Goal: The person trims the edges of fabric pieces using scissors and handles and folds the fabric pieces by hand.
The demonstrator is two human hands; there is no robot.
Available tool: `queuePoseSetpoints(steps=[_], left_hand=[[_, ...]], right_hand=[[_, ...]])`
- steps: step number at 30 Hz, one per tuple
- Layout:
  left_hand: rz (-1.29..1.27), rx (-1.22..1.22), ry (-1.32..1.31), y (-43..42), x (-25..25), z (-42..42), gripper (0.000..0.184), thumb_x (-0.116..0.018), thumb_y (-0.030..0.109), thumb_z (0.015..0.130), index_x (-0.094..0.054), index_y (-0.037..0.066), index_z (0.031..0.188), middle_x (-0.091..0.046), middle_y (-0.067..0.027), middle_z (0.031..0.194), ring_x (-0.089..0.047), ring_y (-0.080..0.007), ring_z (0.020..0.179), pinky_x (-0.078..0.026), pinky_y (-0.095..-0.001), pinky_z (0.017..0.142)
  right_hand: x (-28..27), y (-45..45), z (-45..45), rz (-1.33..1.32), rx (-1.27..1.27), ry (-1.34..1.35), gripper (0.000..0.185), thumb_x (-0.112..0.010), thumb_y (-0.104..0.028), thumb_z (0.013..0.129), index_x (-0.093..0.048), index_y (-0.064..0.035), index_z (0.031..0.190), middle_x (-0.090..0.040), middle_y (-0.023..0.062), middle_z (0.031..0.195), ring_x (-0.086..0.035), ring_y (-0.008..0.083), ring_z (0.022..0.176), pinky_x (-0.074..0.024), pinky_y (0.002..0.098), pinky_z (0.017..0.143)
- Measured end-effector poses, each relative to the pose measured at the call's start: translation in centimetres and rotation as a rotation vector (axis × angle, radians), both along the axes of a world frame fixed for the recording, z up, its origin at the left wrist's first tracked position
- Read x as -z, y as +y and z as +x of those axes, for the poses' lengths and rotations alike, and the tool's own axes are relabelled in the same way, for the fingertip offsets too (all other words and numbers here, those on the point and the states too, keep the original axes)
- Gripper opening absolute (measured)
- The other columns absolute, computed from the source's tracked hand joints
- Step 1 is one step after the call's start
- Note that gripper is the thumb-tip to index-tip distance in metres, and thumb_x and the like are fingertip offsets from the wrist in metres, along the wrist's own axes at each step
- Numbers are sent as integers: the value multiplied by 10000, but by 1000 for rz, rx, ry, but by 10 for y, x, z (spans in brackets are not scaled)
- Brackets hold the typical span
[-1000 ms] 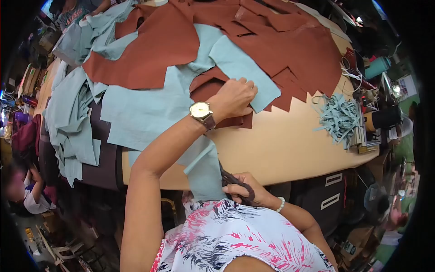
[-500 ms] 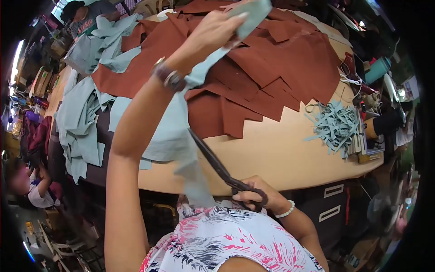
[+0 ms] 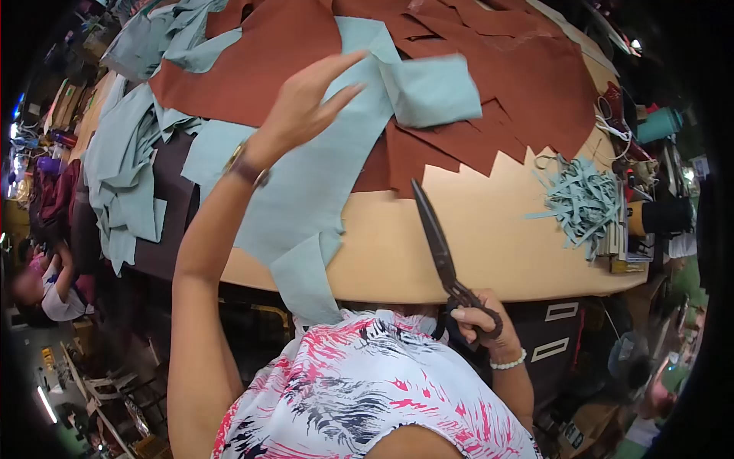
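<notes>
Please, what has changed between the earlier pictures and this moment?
The left hand has let go of the blue cloth and moved left, fingers spread; the cloth's far end now turns right, over the brown cloth. The scissors have moved right, away from the blue cloth.

Unchanged: the right hand holds the scissors, and the strips lie heaped at the right.

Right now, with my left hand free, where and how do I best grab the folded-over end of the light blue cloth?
I'd bring your left hand in from the near side and pinch the near right corner of the folded-over end. It sticks out over the brown pieces with nothing on top, and looks thin and limp.
</notes>
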State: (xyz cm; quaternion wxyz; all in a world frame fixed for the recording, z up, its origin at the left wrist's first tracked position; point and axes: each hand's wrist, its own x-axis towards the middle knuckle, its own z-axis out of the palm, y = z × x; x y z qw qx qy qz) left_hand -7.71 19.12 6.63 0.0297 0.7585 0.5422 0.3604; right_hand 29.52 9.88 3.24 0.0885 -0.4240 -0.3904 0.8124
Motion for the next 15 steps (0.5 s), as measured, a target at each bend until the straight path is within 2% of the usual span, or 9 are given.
queuePoseSetpoints(steps=[2,5,7,8,11,12,15], left_hand=[[-82,-63,87,-53,23,-27,510,-574,250,830,-423,103,1294,-424,-139,1318,-392,-311,1218,-319,-387,996],[-364,-163,425,-113,62,-30,617,-572,372,801,-370,132,1332,-303,-128,1400,-252,-321,1300,-210,-477,1036],[-375,-278,436,-125,72,-24,696,-571,449,771,-341,133,1347,-250,-128,1422,-216,-337,1307,-182,-517,1027],[-381,-336,435,-130,76,-17,736,-571,487,757,-326,134,1354,-223,-128,1433,-198,-345,1311,-169,-536,1022],[-329,-455,403,-140,76,12,748,-590,484,742,-342,121,1346,-265,-149,1409,-252,-362,1276,-212,-533,993],[-315,-467,372,-145,75,22,739,-600,480,735,-364,112,1331,-293,-156,1391,-285,-368,1248,-238,-522,975],[-300,-482,298,-160,68,42,702,-627,460,720,-432,81,1277,-384,-168,1327,-380,-367,1166,-310,-487,921]], right_hand=[[-16,13,-7,154,-14,-104,210,-665,-166,736,-528,-26,661,-469,-10,480,-423,53,382,-303,192,367],[-18,36,-17,528,-10,-408,280,-707,-176,721,-498,-29,607,-455,-20,488,-400,50,399,-293,207,371],[-5,51,-17,787,23,-579,332,-738,-176,692,-470,-21,573,-430,-18,479,-396,69,421,-289,242,381],[0,58,-17,1014,6,-660,339,-742,-172,671,-474,4,562,-448,27,468,-404,115,422,-299,288,393],[-1,70,-30,1195,90,-934,338,-745,-182,658,-492,26,576,-478,98,471,-419,168,405,-323,320,410],[4,76,-29,1171,92,-966,309,-740,-182,651,-531,46,634,-527,172,524,-484,227,430,-366,346,440],[12,85,-18,1146,4,-881,292,-726,-186,656,-558,50,697,-571,188,623,-571,275,558,-431,369,534]])
